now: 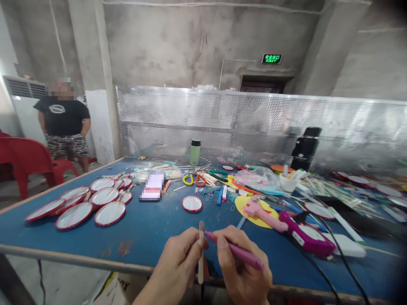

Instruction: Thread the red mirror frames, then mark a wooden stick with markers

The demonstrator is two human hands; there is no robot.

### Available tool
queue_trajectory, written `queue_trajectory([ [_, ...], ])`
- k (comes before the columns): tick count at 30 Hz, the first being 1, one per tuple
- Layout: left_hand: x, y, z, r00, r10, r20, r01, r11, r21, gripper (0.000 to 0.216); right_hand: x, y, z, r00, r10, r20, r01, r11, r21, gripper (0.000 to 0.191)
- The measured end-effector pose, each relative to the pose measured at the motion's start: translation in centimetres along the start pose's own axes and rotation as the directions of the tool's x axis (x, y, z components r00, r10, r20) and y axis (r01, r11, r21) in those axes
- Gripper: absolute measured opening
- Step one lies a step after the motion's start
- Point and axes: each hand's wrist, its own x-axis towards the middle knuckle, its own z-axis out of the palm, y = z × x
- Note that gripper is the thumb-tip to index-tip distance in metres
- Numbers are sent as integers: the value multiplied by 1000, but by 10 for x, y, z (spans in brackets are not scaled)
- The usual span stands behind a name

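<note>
Near the front edge of the table, my left hand [179, 256] is closed around a flat wooden craft stick [201, 271], which stands upright between thumb and fingers. My right hand [243, 275] grips a pink marker [246, 256] like a pen. The marker's tip is beside the upper part of the stick; whether it touches cannot be made out. Just beyond my hands lies a small round white disc with a red rim [192, 204]. Right of it, a yellow oval piece [254, 212] lies under a pink hand-shaped or toy-like piece [259, 212].
Several red-rimmed discs [110, 213] overlap on the left of the blue table [152, 228]. A phone [152, 186], a green tumbler [195, 152], markers [220, 196], a white cup [288, 183], a purple device [307, 235] and dark cables [337, 248] lie around. Someone stands behind red chairs [32, 156].
</note>
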Motion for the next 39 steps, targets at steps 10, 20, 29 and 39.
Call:
queue_trajectory([
  [10, 0, -1, 1, 1000, -18, 4, 18, 999, -37, 49, -3, 0, 0, 1000, 1, -17, -1, 1000, -4, 19],
  [20, 1, -5, -1, 1000, 11, 3, -11, 1000, -4, 46, -3, 2, 1, 1000, -19, 21, 19, 1000, -3, 18],
  [29, 0, -5, 0, 1000, -12, 4, 12, 1000, -24, 46, -2, 1, 1, 1000, -10, -10, 10, 1000, -20, 19],
  [39, 0, 0, 0, 1000, 7, -2, -7, 1000, -10, 44, 0, -1, 1, 1000, -22, -9, 21, 1000, -23, 18],
])
